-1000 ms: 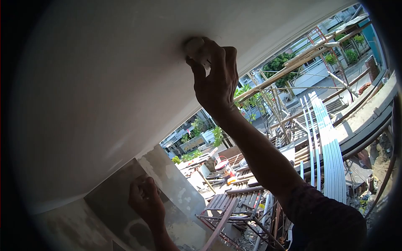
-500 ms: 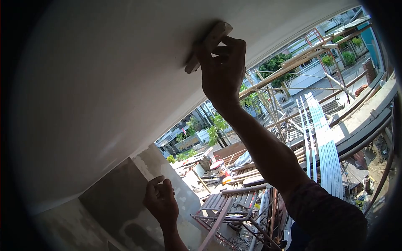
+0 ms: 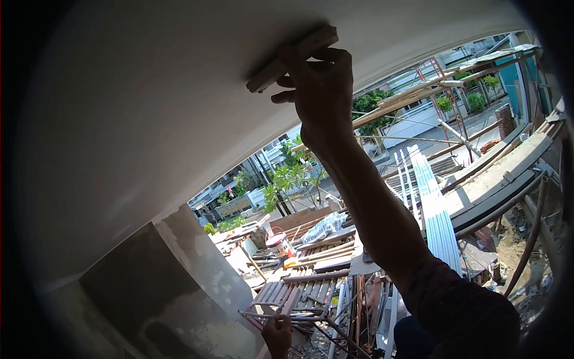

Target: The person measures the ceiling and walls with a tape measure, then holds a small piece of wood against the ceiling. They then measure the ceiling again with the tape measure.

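Overhead, my right hand (image 3: 320,84) grips a long, narrow sanding block (image 3: 293,58) and holds its face against the smooth pale ceiling (image 3: 167,107). The thumb and fingers pinch the block's sides, with one finger sticking out below it. Low in the view, my left hand (image 3: 278,336) is closed around a reddish-brown bar (image 3: 291,300) of the scaffold frame. The forearm of that hand runs out of view at the bottom edge.
A grey plastered column (image 3: 209,257) stands at left. Below lie a slatted bamboo platform (image 3: 317,293), a white bucket (image 3: 276,240), long white strips (image 3: 433,209) and a curved concrete ledge (image 3: 502,173). Scaffold poles (image 3: 412,99) cross in front of the street.
My right hand has slid the sanding block slightly left and up along the ceiling. My left hand has dropped from mid-air to the reddish-brown bar and closed on it. The view has shifted.
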The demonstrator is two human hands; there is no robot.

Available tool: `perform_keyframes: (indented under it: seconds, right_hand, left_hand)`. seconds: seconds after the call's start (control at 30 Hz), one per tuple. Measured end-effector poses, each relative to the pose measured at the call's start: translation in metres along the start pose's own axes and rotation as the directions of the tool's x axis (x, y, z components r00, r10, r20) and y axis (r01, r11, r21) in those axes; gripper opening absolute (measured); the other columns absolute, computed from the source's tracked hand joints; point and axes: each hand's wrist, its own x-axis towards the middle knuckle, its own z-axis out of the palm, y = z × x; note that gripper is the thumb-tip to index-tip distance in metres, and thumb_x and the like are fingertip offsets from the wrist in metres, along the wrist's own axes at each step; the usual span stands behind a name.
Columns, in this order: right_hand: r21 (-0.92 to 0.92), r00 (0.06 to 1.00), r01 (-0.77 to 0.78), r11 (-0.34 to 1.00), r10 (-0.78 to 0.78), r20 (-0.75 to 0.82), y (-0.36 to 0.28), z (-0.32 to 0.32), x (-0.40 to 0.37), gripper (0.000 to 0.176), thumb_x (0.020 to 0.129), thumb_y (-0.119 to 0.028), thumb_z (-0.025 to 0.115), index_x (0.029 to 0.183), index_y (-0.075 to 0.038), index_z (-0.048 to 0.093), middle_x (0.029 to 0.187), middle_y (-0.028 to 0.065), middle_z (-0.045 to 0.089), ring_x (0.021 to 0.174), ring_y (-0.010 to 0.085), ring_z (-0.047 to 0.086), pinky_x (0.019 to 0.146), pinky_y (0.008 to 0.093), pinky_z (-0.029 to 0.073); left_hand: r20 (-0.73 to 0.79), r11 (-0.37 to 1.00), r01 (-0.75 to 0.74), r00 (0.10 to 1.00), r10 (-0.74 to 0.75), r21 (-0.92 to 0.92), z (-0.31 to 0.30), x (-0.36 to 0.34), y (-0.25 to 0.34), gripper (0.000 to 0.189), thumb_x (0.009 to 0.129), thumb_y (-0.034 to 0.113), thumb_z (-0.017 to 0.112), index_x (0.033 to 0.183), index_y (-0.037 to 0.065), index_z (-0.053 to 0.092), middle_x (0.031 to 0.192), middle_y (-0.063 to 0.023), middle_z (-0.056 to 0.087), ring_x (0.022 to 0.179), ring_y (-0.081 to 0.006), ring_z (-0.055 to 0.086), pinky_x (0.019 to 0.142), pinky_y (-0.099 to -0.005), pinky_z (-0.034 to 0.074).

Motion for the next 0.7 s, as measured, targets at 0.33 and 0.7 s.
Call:
perform_keyframes:
  seconds: [0.33,0.7]
  right_hand:
    - [-0.445,0.952,0.291,0.847,-0.303,0.047,0.009,-0.004,0.006,0.059,0.088,-0.039,0.07,0.114,0.004,0.038,0.098,0.0212,0.06,0.094,0.0322,0.065,0.074,0.043,0.056]
    - [-0.363,0.965,0.254,0.897,-0.21,0.156,-0.008,-0.013,0.011,0.052,0.081,-0.015,0.075,0.114,0.008,0.041,0.097,0.0184,0.059,0.079,0.023,0.069,0.064,0.0312,0.063]
  left_hand:
    - [0.532,0.939,0.266,0.775,-0.342,0.217,0.08,-0.113,-0.151,0.04,0.088,0.036,0.073,0.118,0.01,0.068,0.092,-0.0133,0.074,0.084,-0.0289,0.07,0.077,-0.0407,0.055]
    - [0.619,0.991,0.132,0.776,-0.118,0.023,0.129,-0.195,-0.212,0.032,0.093,0.034,0.068,0.105,0.004,0.068,0.093,-0.0132,0.07,0.085,-0.0231,0.067,0.076,-0.0383,0.053]
